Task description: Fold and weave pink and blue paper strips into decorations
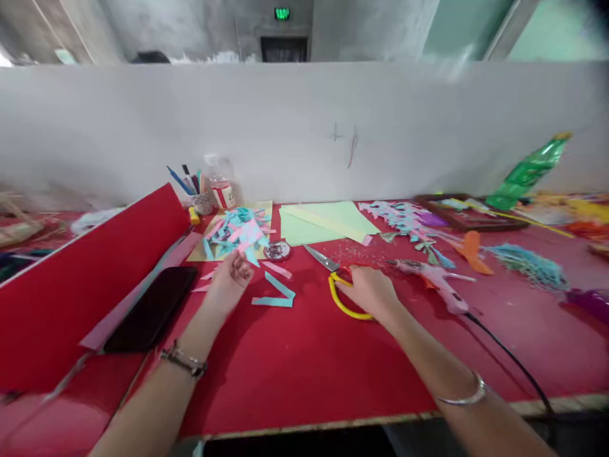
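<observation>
My right hand (368,292) rests on the yellow handles of a pair of scissors (333,279) lying on the red tabletop (304,368), fingers curled over the loops. My left hand (231,278) reaches toward a heap of blue and pink paper strips (238,233) on a yellow sheet, fingers loosely bent with nothing clearly in them. A folded blue strip (276,295) lies between my hands. A small round tin (276,250) sits just past it.
A red sheet (71,285) leans at the left beside a black phone (152,308). A pen cup (202,202), glue bottle (221,190), green paper (323,221), glue gun (438,279) with cord, paper cuttings, a tray (469,216) and a green bottle (528,170) lie along the white partition.
</observation>
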`<state>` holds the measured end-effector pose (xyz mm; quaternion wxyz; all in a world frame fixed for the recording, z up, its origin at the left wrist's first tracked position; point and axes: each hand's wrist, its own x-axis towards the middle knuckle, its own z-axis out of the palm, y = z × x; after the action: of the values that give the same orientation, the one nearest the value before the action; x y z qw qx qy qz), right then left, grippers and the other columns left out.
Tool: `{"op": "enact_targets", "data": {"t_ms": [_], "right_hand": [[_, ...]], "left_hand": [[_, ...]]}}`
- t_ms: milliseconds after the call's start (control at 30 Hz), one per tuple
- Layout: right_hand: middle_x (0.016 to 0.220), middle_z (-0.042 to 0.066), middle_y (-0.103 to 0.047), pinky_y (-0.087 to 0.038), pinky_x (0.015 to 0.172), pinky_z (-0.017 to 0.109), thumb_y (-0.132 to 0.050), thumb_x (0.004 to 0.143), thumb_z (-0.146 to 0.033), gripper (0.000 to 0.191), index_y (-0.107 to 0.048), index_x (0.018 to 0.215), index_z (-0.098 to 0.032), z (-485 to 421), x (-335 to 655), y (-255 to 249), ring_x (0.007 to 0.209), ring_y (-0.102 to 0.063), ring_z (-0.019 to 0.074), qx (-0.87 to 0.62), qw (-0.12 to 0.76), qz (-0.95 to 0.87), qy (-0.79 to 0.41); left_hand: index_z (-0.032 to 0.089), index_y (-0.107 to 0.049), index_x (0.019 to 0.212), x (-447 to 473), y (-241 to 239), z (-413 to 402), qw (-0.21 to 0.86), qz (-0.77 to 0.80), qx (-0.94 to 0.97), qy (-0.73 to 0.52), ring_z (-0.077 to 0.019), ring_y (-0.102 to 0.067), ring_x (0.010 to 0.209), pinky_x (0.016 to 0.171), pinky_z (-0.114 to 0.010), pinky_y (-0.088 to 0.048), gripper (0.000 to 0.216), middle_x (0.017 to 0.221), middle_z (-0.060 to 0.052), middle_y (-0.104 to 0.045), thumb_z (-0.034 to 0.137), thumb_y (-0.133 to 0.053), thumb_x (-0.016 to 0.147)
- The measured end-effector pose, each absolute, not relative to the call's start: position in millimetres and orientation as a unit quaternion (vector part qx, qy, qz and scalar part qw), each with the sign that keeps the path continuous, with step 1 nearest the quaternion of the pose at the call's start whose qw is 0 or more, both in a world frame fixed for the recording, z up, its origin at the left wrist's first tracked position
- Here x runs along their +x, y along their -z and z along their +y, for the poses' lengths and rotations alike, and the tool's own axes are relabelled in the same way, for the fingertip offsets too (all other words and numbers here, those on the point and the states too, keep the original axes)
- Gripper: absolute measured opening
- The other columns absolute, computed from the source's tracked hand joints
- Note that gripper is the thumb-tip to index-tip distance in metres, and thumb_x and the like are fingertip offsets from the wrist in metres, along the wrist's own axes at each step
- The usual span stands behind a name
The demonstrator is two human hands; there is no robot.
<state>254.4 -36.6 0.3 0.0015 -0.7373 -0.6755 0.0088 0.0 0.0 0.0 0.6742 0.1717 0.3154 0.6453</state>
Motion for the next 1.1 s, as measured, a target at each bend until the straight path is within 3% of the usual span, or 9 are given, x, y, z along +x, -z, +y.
{"op": "enact_targets", "data": {"t_ms": [133,267,433,500,567,667,833,1000,1100], "right_hand": [[0.081,0.013,-0.062,-0.040,0.062,0.030,-0.039,0.075,-0.050,0.043,-0.057,0.089,-0.014,-37,256,-3,0.079,-0.060,0.0251,-0.728,0.001,-0.686,-0.017],[0.078,0.013,-0.063,-0.040,0.061,0.031,-0.034,0.075,-0.054,0.048,-0.059,0.083,-0.015,-36,257,-4,0.075,-0.060,0.0260,-0.722,0.004,-0.692,-0.005],[0.077,0.012,-0.063,-0.040,0.059,0.030,-0.035,0.075,-0.052,0.045,-0.060,0.080,-0.015,-35,257,-4,0.073,-0.060,0.0255,-0.717,0.003,-0.697,0.010],[0.076,0.012,-0.063,-0.040,0.059,0.029,-0.035,0.076,-0.051,0.044,-0.059,0.080,-0.015,-35,257,-4,0.073,-0.060,0.0250,-0.717,0.004,-0.697,0.011],[0.076,0.012,-0.063,-0.041,0.059,0.029,-0.034,0.076,-0.051,0.044,-0.059,0.080,-0.015,-35,257,-3,0.073,-0.060,0.0249,-0.716,0.004,-0.698,0.009],[0.075,0.012,-0.063,-0.041,0.058,0.031,-0.034,0.076,-0.051,0.044,-0.059,0.080,-0.015,-35,257,-3,0.073,-0.060,0.0256,-0.715,0.002,-0.700,0.007],[0.077,0.012,-0.063,-0.041,0.059,0.031,-0.035,0.076,-0.050,0.043,-0.058,0.083,-0.015,-34,258,-4,0.074,-0.060,0.0260,-0.711,-0.003,-0.703,0.002],[0.077,0.012,-0.063,-0.041,0.059,0.031,-0.034,0.077,-0.050,0.043,-0.058,0.082,-0.015,-35,258,-4,0.074,-0.060,0.0256,-0.712,-0.004,-0.702,0.002],[0.077,0.012,-0.063,-0.041,0.059,0.031,-0.034,0.077,-0.050,0.042,-0.057,0.081,-0.015,-35,258,-4,0.073,-0.060,0.0258,-0.711,-0.005,-0.703,0.001]], "left_hand": [[0.017,-0.048,0.061,-20,-10,4,0.591,0.303,0.198,-0.721,-0.0006,-0.043,0.037,0.050,-0.015,-0.042,0.022,0.047,0.009,-0.047,0.022,-0.041,0.081],[0.016,-0.044,0.058,-29,-11,9,0.443,0.375,0.291,-0.760,-0.0002,-0.036,0.036,0.047,-0.015,-0.038,0.017,0.046,0.010,-0.042,0.023,-0.054,0.071],[0.018,-0.048,0.066,-33,-18,-5,0.241,0.449,0.409,-0.757,-0.0043,-0.041,0.041,0.043,-0.017,-0.031,0.018,0.048,0.009,-0.045,0.024,-0.064,0.060],[0.018,-0.052,0.066,-41,-20,-17,0.041,0.515,0.585,-0.626,-0.0065,-0.046,0.048,0.049,-0.020,-0.034,0.012,0.057,0.006,-0.052,0.027,-0.060,0.066],[0.019,-0.055,0.066,-53,-17,-29,-0.132,0.526,0.730,-0.417,-0.0094,-0.049,0.055,0.056,-0.023,-0.035,0.011,0.065,0.002,-0.057,0.027,-0.055,0.072],[0.019,-0.057,0.070,-70,-6,-42,-0.272,0.495,0.803,-0.189,-0.0113,-0.049,0.053,0.056,-0.026,-0.032,0.016,0.068,0.000,-0.059,0.024,-0.045,0.079],[0.019,-0.055,0.068,-80,5,-52,-0.317,0.451,0.832,-0.069,-0.0121,-0.048,0.053,0.055,-0.028,-0.030,0.022,0.061,-0.001,-0.055,0.016,-0.038,0.081],[0.019,-0.055,0.067,-75,6,-52,-0.287,0.460,0.838,-0.067,-0.0125,-0.049,0.053,0.055,-0.027,-0.031,0.023,0.061,0.000,-0.055,0.015,-0.037,0.081],[0.019,-0.055,0.069,-77,10,-49,-0.213,0.531,0.808,-0.142,-0.0122,-0.052,0.055,0.055,-0.025,-0.035,0.018,0.066,-0.001,-0.059,0.024,-0.040,0.080]]}}
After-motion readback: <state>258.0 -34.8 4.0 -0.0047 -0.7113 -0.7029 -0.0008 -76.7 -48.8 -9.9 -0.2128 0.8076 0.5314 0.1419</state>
